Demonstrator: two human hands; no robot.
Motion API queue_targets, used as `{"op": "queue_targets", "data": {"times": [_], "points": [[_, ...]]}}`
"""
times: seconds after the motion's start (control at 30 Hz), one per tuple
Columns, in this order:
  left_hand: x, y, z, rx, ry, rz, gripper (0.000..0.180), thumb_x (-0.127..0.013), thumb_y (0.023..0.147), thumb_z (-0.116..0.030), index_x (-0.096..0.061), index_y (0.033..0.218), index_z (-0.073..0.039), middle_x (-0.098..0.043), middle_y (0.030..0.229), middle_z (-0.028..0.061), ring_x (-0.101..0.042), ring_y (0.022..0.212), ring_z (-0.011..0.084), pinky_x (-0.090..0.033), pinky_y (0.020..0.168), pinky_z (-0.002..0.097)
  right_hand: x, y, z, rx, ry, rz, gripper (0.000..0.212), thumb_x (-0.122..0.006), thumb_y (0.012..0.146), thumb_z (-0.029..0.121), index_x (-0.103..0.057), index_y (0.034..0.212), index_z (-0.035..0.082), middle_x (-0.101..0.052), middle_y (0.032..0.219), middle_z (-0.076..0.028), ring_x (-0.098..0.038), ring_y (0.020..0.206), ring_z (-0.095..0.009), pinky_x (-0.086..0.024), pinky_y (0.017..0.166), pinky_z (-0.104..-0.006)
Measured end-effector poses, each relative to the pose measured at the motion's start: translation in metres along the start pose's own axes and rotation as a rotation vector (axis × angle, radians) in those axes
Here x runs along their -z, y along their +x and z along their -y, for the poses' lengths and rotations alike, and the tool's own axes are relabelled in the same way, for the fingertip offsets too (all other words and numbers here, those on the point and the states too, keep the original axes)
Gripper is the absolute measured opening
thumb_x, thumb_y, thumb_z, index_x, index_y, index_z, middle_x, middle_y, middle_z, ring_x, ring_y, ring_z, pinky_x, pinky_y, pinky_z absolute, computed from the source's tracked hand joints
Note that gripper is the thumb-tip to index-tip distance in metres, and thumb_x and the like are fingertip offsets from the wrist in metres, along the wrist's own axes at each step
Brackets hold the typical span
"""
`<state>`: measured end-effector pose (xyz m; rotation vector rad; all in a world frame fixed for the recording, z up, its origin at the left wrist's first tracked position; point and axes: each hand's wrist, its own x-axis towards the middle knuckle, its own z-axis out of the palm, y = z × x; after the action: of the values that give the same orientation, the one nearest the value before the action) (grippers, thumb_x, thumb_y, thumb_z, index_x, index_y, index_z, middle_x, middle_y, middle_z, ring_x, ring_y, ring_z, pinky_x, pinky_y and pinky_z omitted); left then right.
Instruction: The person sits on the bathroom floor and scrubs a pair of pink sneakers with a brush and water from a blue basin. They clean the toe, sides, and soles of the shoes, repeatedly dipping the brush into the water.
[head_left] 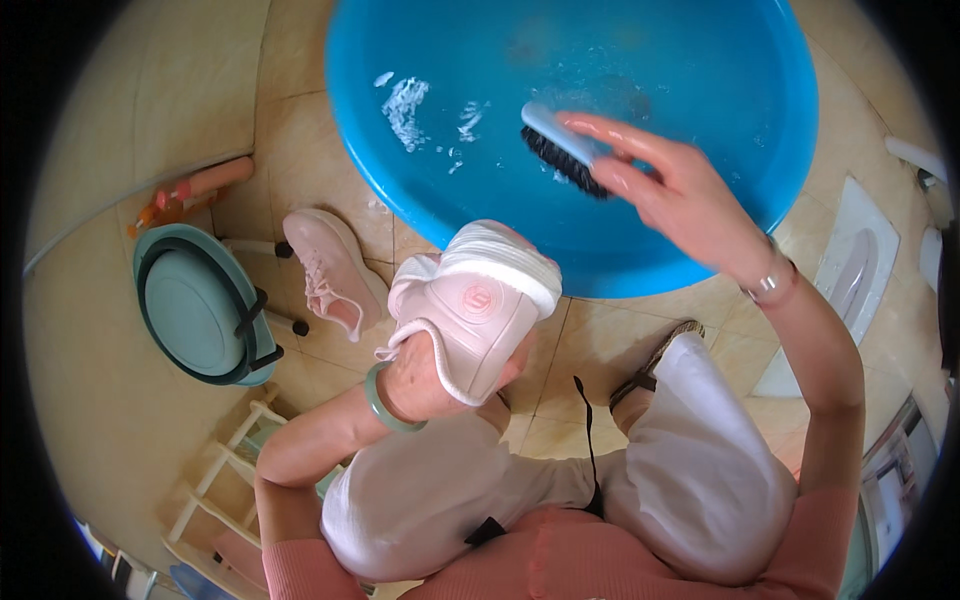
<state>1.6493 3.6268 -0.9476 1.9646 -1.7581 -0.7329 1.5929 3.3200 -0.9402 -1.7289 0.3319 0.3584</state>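
My left hand is tucked inside a pink sneaker and grips it near the basin's close rim. The shoe's white sole and heel face up and to the right; my fingers are mostly hidden by it. Above the water, my right hand pinches a scrub brush with a light blue back and dark bristles pointing down and left. Brush and shoe are apart. The large blue basin holds water with patches of white foam. A second pink sneaker lies on the tiles left of the basin.
At left a folded green basin leans beside an orange-pink object. A pale shelf rack stands lower left. To the right, a white fixture is set in the tiled floor. My knees flank the space below the basin.
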Motion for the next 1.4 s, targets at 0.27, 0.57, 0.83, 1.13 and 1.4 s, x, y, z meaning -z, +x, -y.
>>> {"op": "queue_targets", "data": {"times": [0.27,0.57,0.83,1.13,1.4], "points": [[0.003,0.005,-0.006,-0.042,-0.001,0.046,0.040,-0.064,0.086,-0.025,-0.062,0.123,-0.009,-0.064,0.119,0.0125,-0.062,0.109,0.0333,-0.050,0.094,0.0468,-0.008,-0.048,0.019,0.059,0.122,0.175,0.048,-0.065,0.098,0.008,-0.058,0.145,0.014,-0.062,0.084,-0.013,-0.055,0.070,-0.022,-0.048,0.069,-0.0353],[0.034,0.026,0.009,-0.162,0.180,0.092,0.034,-0.067,0.080,-0.020,-0.069,0.113,-0.010,-0.068,0.115,0.0123,-0.065,0.108,0.0370,-0.052,0.093,0.0531,-0.017,0.012,0.015,0.313,0.025,0.116,0.035,-0.058,0.100,0.012,-0.064,0.135,0.009,-0.067,0.095,-0.019,-0.063,0.084,-0.033,-0.050,0.076,-0.0388],[0.041,0.024,0.001,-0.022,0.060,0.094,0.038,-0.066,0.082,-0.017,-0.069,0.119,-0.010,-0.066,0.121,0.0148,-0.065,0.111,0.0356,-0.052,0.093,0.0509,-0.040,0.066,0.014,0.214,-0.022,0.267,0.035,-0.058,0.101,0.021,-0.065,0.134,0.013,-0.071,0.117,-0.020,-0.069,0.100,-0.034,-0.053,0.090,-0.0374],[0.068,0.033,0.001,0.523,-1.113,-0.335,0.056,-0.069,0.092,-0.014,-0.047,0.141,0.000,-0.062,0.127,0.0099,-0.061,0.115,0.0208,-0.049,0.097,0.0365,-0.013,0.053,-0.042,0.138,-0.039,-0.130,0.039,-0.059,0.101,0.022,-0.061,0.138,0.012,-0.072,0.105,-0.015,-0.067,0.080,-0.028,-0.054,0.073,-0.0362],[0.075,0.041,0.002,0.784,-1.165,-0.409,0.052,-0.068,0.090,-0.018,-0.052,0.136,0.001,-0.066,0.122,0.0130,-0.066,0.109,0.0251,-0.052,0.095,0.0380,-0.050,0.031,0.019,0.393,0.343,-0.166,0.042,-0.061,0.100,0.017,-0.058,0.140,0.004,-0.071,0.115,-0.020,-0.070,0.098,-0.027,-0.055,0.086,-0.0337]]}}
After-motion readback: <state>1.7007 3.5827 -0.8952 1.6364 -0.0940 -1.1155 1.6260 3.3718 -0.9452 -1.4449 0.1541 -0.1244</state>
